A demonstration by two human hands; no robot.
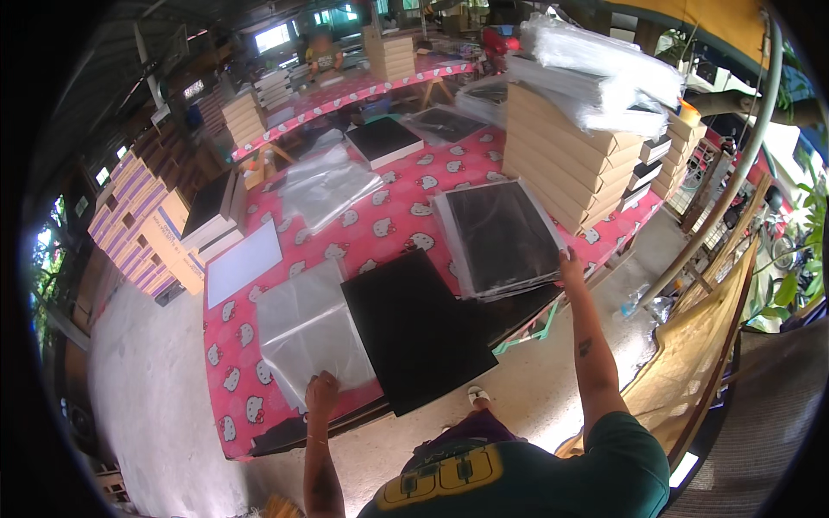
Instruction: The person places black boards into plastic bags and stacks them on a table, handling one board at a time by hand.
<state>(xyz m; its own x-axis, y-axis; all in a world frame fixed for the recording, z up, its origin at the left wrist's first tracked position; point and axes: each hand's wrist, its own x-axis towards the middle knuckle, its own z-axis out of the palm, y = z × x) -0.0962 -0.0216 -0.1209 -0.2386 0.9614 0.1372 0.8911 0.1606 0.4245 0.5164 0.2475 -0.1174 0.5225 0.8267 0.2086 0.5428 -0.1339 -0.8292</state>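
The left hand point(321, 390) rested on the near edge of a clear plastic sleeve point(306, 332) that lay flat on the table point(233, 414), which was covered in a red cartoon-print cloth. Its fingers were curled down onto the sleeve's lower edge, pinching or pressing it; the view was too small to tell which. The right hand point(570, 263) reached far out to the right and forward, its fingers closed on the near right corner of a stack of bagged black sheets point(501, 237).

Between the two hands lay a bare black board point(416, 326), just beside the sleeve on its right, with its near corner hanging over the table edge. Its long axis ran away from the person, tilted slightly to the left at the far end, roughly parallel to the sleeve's. The board lay up and to the right of the left hand and down and to the left of the right hand. The left hand looked somewhat nearer to it, since the right arm was stretched well past it toward the stack.

A tall pile of tan flat boxes point(561, 164) stood behind the stack, topped with loose plastic bags point(604, 78). Another crumpled sleeve point(324, 186) lay farther back on the table, and a white sheet point(243, 262) sat at the left edge.
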